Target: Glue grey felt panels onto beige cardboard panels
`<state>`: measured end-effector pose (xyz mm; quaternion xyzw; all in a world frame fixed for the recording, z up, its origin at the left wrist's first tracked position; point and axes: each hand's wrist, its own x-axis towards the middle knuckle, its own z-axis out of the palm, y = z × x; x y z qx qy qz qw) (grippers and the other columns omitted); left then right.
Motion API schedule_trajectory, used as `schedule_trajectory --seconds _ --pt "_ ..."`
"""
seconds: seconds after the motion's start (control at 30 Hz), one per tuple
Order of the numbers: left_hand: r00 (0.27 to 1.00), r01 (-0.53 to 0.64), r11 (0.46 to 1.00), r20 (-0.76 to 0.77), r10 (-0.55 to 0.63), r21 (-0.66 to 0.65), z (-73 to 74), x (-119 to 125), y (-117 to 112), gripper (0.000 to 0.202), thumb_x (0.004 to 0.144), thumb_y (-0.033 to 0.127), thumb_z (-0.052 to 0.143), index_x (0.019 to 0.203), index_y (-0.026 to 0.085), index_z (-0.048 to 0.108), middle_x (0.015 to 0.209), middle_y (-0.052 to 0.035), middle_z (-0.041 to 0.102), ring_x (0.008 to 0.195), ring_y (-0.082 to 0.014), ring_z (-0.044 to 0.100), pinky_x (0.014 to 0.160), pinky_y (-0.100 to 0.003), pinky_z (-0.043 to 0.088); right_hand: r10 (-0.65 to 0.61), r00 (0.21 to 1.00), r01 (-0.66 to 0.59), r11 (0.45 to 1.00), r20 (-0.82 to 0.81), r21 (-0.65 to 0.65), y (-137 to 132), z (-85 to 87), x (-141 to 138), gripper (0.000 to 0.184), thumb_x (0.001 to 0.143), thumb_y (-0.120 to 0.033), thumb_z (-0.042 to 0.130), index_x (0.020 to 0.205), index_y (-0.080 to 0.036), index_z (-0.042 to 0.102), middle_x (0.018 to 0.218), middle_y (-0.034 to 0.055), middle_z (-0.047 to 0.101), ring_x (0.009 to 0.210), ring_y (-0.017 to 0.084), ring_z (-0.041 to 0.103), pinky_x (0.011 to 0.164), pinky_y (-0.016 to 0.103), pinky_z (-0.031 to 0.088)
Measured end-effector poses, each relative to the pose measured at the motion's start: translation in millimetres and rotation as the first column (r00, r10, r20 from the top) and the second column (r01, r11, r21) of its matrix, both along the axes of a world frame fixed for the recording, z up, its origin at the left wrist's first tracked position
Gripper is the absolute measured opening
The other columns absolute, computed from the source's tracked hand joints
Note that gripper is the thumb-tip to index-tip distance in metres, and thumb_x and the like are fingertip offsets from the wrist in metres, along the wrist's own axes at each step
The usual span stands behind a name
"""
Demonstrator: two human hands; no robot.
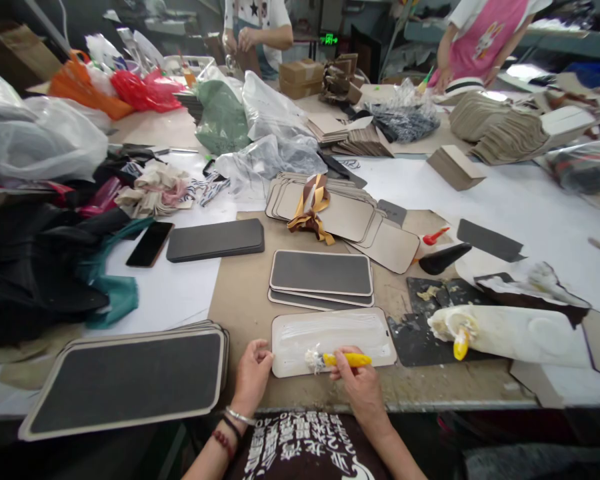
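A beige rounded panel [360, 330] lies flat before me, its top smeared with wet whitish glue. My right hand [357, 377] grips the yellow handle of a glue brush [347, 360]; its bristles, clotted with white glue, rest on the panel near the front edge. At the panel's left edge is my left hand [253, 377], fingers curled and thumb against the rim. Just beyond lie two stacked panels with dark grey inlays [323, 272]. To the left sits a stack of larger dark-faced panels [130, 377].
On the right, a white glue bottle [525, 333] lies sideways, a yellow-handled brush [461, 343] in its opening. Beige panels [347, 210] with a ribbon bundle, dark grey sheets [215, 240] and a phone [150, 244] lie farther back. Two people stand across the table.
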<state>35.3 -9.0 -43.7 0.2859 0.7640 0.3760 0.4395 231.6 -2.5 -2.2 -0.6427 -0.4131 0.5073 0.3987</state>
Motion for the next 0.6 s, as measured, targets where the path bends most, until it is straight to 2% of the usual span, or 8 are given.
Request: schedule_trajectory --seconds 0.07,0.2,0.27,0.33,0.47,0.53,0.6 --pt "1.000 0.010 1.000 -0.021 -0.010 0.001 -0.3 0 0 0.036 0.051 0.036 0.056 0.081 0.015 0.052 0.056 0.0009 0.059 0.055 -0.0180 0.056 0.058 -0.031 0.043 -0.006 1.000 0.006 1.000 0.019 0.016 2 2.9 -4 0.039 0.074 -0.056 0.055 0.079 -0.018 0.057 0.066 0.0017 0.060 0.052 0.017 0.060 0.052 0.029 0.053" --pt "0.999 0.028 0.999 -0.022 -0.028 0.021 -1.5 0 -1 0.036 0.053 0.036 0.056 0.082 0.015 0.051 0.057 0.0005 0.060 0.056 -0.0186 0.057 0.058 -0.032 0.044 0.031 0.997 -0.029 0.999 -0.069 0.029 12 0.1 -17 0.038 0.074 -0.055 0.056 0.080 -0.018 0.057 0.065 0.0010 0.060 0.053 0.018 0.061 0.051 0.029 0.053" --pt "0.999 0.031 0.999 -0.018 -0.031 0.014 -1.7 -1 -1 0.037 0.053 0.036 0.056 0.082 0.016 0.051 0.057 0.0005 0.060 0.056 -0.0193 0.057 0.058 -0.032 0.044 -0.003 0.999 0.004 0.999 -0.033 0.049 19 -5.2 -8 0.039 0.073 -0.055 0.055 0.081 -0.018 0.057 0.069 0.0019 0.061 0.054 0.018 0.061 0.052 0.030 0.053" --pt "0.999 0.040 0.999 -0.025 -0.040 0.005 -1.9 -2 -1 0.038 0.053 0.038 0.056 0.083 0.016 0.051 0.057 0.0001 0.060 0.057 -0.0201 0.058 0.059 -0.033 0.044 -0.109 0.991 0.104 0.992 0.074 0.064 24 -10.4 17 0.041 0.073 -0.056 0.055 0.084 -0.017 0.057 0.069 0.0027 0.062 0.056 0.019 0.062 0.056 0.031 0.053" --pt "0.996 0.057 0.998 -0.063 -0.056 0.014 -2.6 -3 -2 0.038 0.054 0.039 0.056 0.084 0.016 0.053 0.059 -0.0008 0.061 0.059 -0.0214 0.059 0.061 -0.035 0.044 -0.330 0.914 0.313 0.944 0.237 0.105 30 -13.4 87 0.047 0.072 -0.059 0.054 0.089 -0.016 0.055 0.065 0.0040 0.063 0.060 0.021 0.063 0.064 0.034 0.053" --pt "0.994 0.068 0.998 -0.082 -0.067 0.015 -3.2 -3 -3 0.038 0.054 0.039 0.056 0.085 0.017 0.053 0.059 -0.0009 0.062 0.058 -0.0219 0.059 0.061 -0.035 0.045 -0.380 0.889 0.356 0.924 0.254 0.139 33 -11.7 110 0.048 0.070 -0.060 0.056 0.089 -0.016 0.055 0.066 0.0047 0.063 0.060 0.021 0.063 0.063 0.034 0.053" --pt "0.992 0.077 0.997 -0.098 -0.075 0.011 -3.9 -4 -3 0.038 0.055 0.039 0.056 0.085 0.017 0.053 0.058 -0.0010 0.062 0.058 -0.0223 0.059 0.061 -0.036 0.045 -0.399 0.882 0.367 0.916 0.253 0.165 36 -9.5 121 0.049 0.069 -0.061 0.057 0.087 -0.016 0.055 0.067 0.0049 0.063 0.059 0.021 0.063 0.062 0.035 0.053"
